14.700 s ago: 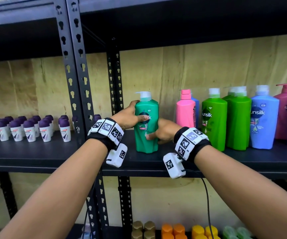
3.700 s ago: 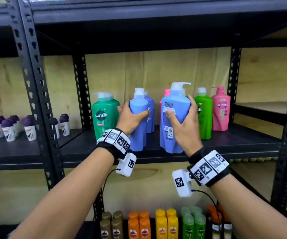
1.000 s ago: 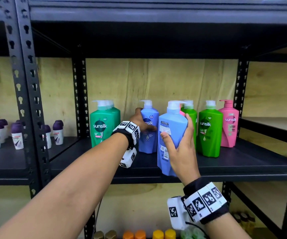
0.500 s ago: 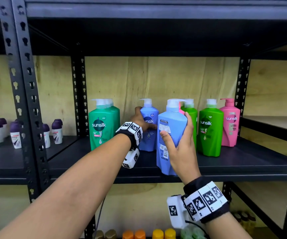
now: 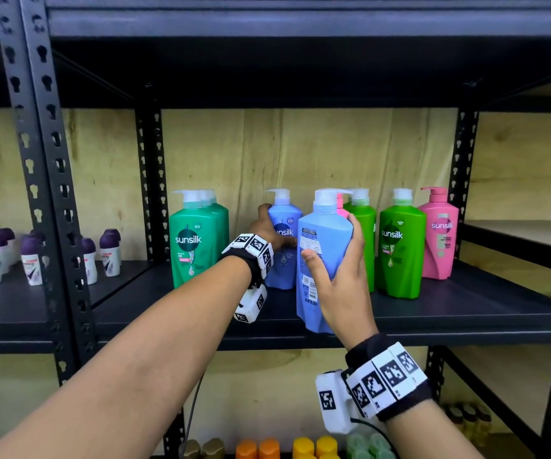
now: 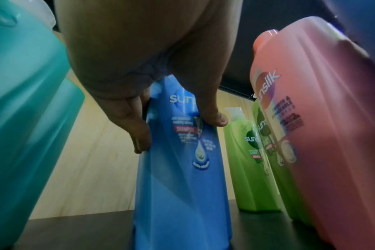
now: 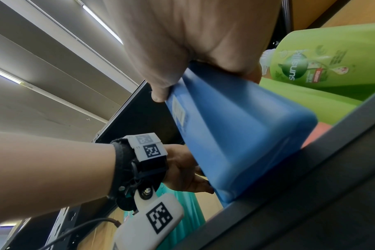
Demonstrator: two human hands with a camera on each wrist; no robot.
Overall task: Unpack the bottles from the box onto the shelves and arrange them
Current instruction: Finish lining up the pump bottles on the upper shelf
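My right hand (image 5: 337,273) grips a large light-blue pump bottle (image 5: 320,256) with its back label facing me, standing near the front edge of the black shelf (image 5: 466,309). In the right wrist view the same bottle (image 7: 235,128) is held by thumb and fingers, its base at the shelf lip. My left hand (image 5: 267,231) holds a second blue Sunsilk bottle (image 5: 284,260) deeper on the shelf; the left wrist view shows my fingers (image 6: 139,132) and thumb curled round its sides (image 6: 182,169).
Teal-green bottles (image 5: 198,240) stand left of my hands; green bottles (image 5: 400,246) and a pink one (image 5: 439,236) stand right, another pink one partly hidden behind. Small purple-capped bottles (image 5: 32,260) fill the left bay. Black uprights (image 5: 45,180) frame the bay; lower shelf holds small coloured bottles (image 5: 314,447).
Little has changed over the last second: both hands keep hold of their blue bottles. The rear blue bottle has barely shifted in the left hand.
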